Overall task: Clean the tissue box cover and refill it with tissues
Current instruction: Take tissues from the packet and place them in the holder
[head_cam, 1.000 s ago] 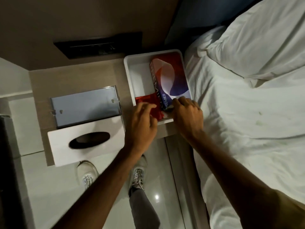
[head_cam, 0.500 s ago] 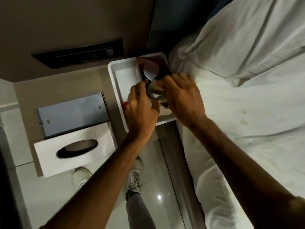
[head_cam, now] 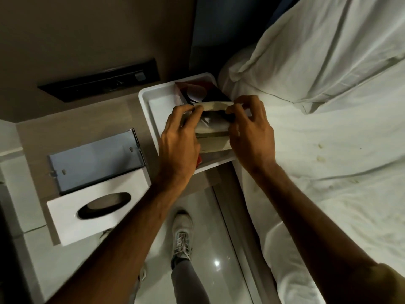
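A red, white and blue tissue pack is tipped up over the white tray on the nightstand. My left hand pinches its near left end, and my right hand pinches its near right end, stretching the wrapper's edge between them. White tissue shows inside the torn end. The white tissue box cover, with its oval slot facing up, lies at the nightstand's front left. Its clear base panel lies just behind it.
A bed with white sheets and a pillow lies right of the tray. A dark switch panel is set in the wall behind the nightstand. Below are glossy floor tiles and my shoe.
The tissue pack lay flat in the tray; both hands have lifted its near end and pulled the wrapper apart. The camera has drifted, so the tray sits farther right in view.
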`<state>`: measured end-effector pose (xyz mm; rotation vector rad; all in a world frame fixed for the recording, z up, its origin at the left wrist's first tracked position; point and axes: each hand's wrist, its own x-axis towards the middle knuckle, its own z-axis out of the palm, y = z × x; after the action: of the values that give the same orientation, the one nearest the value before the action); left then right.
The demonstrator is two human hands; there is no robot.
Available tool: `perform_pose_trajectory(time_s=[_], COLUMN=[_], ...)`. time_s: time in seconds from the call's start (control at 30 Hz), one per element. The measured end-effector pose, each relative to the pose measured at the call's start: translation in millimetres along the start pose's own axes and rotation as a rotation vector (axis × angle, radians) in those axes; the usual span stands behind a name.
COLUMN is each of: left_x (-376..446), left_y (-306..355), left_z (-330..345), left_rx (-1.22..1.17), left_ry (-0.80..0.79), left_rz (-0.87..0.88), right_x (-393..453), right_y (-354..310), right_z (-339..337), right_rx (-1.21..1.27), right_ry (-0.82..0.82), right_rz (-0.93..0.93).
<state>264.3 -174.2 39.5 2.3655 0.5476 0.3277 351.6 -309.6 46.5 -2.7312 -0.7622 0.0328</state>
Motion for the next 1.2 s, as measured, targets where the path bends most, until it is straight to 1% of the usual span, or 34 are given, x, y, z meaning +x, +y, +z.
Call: perform_pose_trajectory(time_s=[0.13,0.17,0.23,0.27,0.33,0.37,0.43,0.47,0.5,0.57,0.63,0.7,0.73,0.8,0.93,1.07,1.13,1.2], left_x=[1.7,1.2,0.4,0.0,0.0,0.0,-0.6,-1.1,-1.9,-3.3,-4.1,-3.8,-3.5,-3.4,-8.1,-17.0,-20.7,-28.8], left_y=[-0.7,-0.8,-0.9,-0.3,0.7,0.9,0.6,0.2,0.2,1.5,3.1,5.0,5.8,7.9,8.5,9.5,5.7,1.9], left_z=[-1.1,-1.2,-1.3,-0.7,0.5,1.1,2.1,2.5,2.8,3.5,3.9,2.7,1.6,0.1,0.1,1.2,7.0,14.1], left_rx=[-0.019,-0.024,-0.029,-0.03,-0.038,-0.043,-0.04,-0.031,-0.025,-0.026,-0.035,-0.038,-0.048,-0.066,-0.051,-0.072,-0.077,-0.107], left_ry=[-0.001,-0.009,-0.023,-0.025,-0.024,-0.021,-0.011,-0.009,-0.009,-0.011,-0.004,0.009,0.018,0.041,0.053,0.066,0.073,0.028], left_rz=[-0.018,-0.017,-0.017,-0.02,-0.038,-0.046,-0.054,-0.056,-0.058,-0.067,-0.08,-0.105,-0.116,-0.123,-0.138,-0.206,-0.277,-0.342], right_x=[2.5,3.0,0.5,-1.5,-3.0,-5.0,-8.8,-9.4,-8.7,-5.5,0.3,4.2,4.4,3.0,1.0,-3.1,-10.4,-19.1], right_y=[8.7,7.9,3.5,1.7,-8.2,-14.1,-23.9,-27.9,-29.8,-30.1,-25.8,-18.7,-14.4,-5.6,3.8,0.3,-4.4,-5.5], right_z=[2.2,0.9,-0.4,-1.1,-4.5,-5.4,-3.2,-1.8,0.3,4.0,6.2,10.5,13.5,18.7,14.0,-4.9,-21.6,-39.1], right_rx=[0.082,0.066,-0.112,-0.224,-0.287,-0.264,-0.155,-0.095,-0.041,0.039,0.04,-0.005,-0.034,-0.069,-0.096,-0.131,-0.104,-0.06], right_ry=[-0.081,-0.094,-0.097,-0.089,-0.077,-0.064,-0.072,-0.126,-0.214,-0.424,-0.598,-0.703,-0.715,-0.669,-0.459,-0.435,-0.416,-0.376], right_rz=[0.169,0.198,0.204,0.178,0.189,0.157,0.011,-0.057,-0.091,-0.091,-0.063,-0.063,-0.074,-0.097,-0.197,-0.332,-0.346,-0.325])
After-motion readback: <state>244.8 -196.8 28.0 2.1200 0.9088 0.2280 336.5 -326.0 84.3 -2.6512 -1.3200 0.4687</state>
